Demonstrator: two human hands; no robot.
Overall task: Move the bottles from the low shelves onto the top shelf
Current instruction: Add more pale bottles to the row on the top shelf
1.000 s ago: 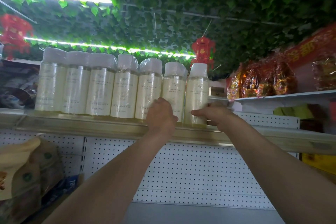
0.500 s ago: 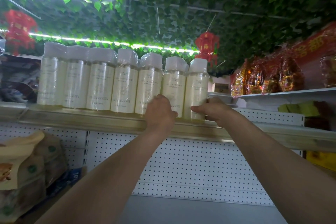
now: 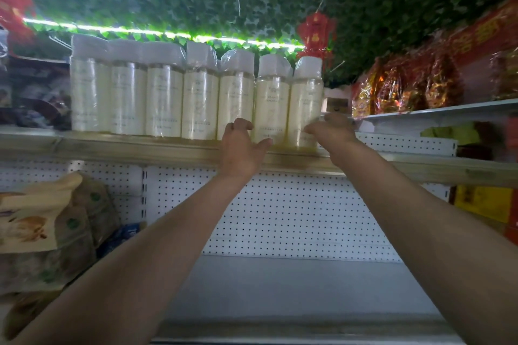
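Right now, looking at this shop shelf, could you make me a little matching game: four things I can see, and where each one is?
Things:
1. bottles
2. red lantern
3. paper bags
4. gold-red packets

Places:
A. lower left, under the top shelf
B. hanging from the leafy ceiling
C. in a row on the top shelf
D. on the white shelf at right

Pairs: 1-C, 2-B, 3-A, 4-D

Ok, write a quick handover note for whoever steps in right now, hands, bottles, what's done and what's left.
Left hand: fingers loosely curled beside the sixth pale-yellow white-capped plastic bottle, no clear grip.
Right hand: at the seventh, rightmost bottle; grip unclear.
Done: seven bottles upright in a row on the wooden-edged top shelf.
Left: let go; the grey lower shelf shows no bottles, check further down.
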